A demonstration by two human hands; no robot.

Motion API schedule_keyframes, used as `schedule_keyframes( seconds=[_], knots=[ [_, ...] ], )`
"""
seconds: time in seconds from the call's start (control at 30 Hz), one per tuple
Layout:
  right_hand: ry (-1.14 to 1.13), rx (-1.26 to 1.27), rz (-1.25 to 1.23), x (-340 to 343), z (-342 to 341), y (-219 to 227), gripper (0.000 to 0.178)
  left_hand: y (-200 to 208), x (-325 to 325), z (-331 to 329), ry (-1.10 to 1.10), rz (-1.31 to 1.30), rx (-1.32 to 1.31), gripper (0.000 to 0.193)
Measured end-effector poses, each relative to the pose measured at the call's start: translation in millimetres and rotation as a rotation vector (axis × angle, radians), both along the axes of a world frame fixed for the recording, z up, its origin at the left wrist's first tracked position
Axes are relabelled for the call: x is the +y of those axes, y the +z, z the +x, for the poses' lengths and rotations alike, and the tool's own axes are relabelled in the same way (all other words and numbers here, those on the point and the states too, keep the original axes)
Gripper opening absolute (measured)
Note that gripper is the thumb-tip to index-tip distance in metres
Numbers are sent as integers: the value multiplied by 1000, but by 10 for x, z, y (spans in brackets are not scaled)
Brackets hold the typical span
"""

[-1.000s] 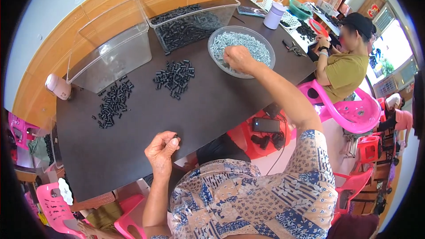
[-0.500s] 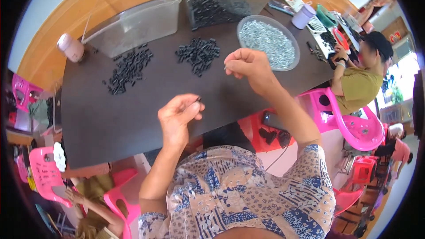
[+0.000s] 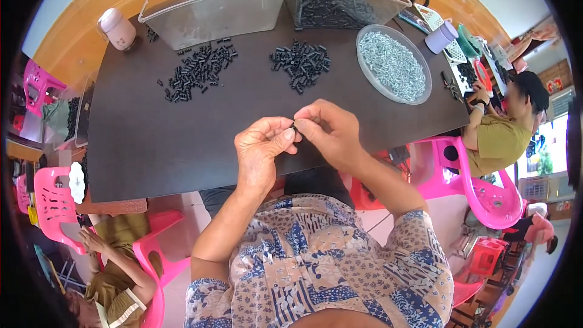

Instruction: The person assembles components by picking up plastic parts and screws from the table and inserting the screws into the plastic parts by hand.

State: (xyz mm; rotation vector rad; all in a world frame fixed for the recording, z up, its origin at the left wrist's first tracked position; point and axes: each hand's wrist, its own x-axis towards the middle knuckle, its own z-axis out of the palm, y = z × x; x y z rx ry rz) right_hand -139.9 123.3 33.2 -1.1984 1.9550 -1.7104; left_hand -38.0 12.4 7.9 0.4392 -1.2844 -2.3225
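Above the table's near edge, my two hands meet fingertip to fingertip. My left hand pinches a small black cylindrical piece between thumb and fingers. Against the end of that piece, my right hand is closed in a pinch; whatever is in it is hidden by the fingertips. Ahead of the hands lies a pile of short black cylinders, with a second black pile to its left. A round clear bowl full of small silvery metal pieces stands to the right.
At the back of the dark table stand a clear plastic bin and another bin of black pieces. A pinkish bottle is at far left, a lilac cup at right. Co-workers sit on both sides near pink chairs.
My right hand has come from beside the bowl down to my left hand, and their fingertips now meet at the black piece. Half a second ago a tiny silvery glint showed in my right pinch.
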Motion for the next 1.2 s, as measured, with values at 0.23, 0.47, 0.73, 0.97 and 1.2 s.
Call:
schedule_keyframes(
  seconds=[0.23, 0.47, 0.73, 0.97, 1.2],
  knots=[
    [59, 821, -149, -43, -12, -132, 23, -99, -69, 65, -11, 102, 2, 12],
    [52, 843, -96, -110, 33, -163, 34, -124, -114, 67, 48, 80, -7, 13],
    [-200, 734, 54, -555, -579, -244, 9, -166, -209, 72, 105, -34, -65, 14],
    [-282, 1102, 217, -1011, -795, -395, 13, -189, -230, 91, 95, -16, -67, 14],
    [-236, 1263, 374, -1099, -833, -478, 10, -220, -240, 101, 87, -3, -45, 14]
  ],
)
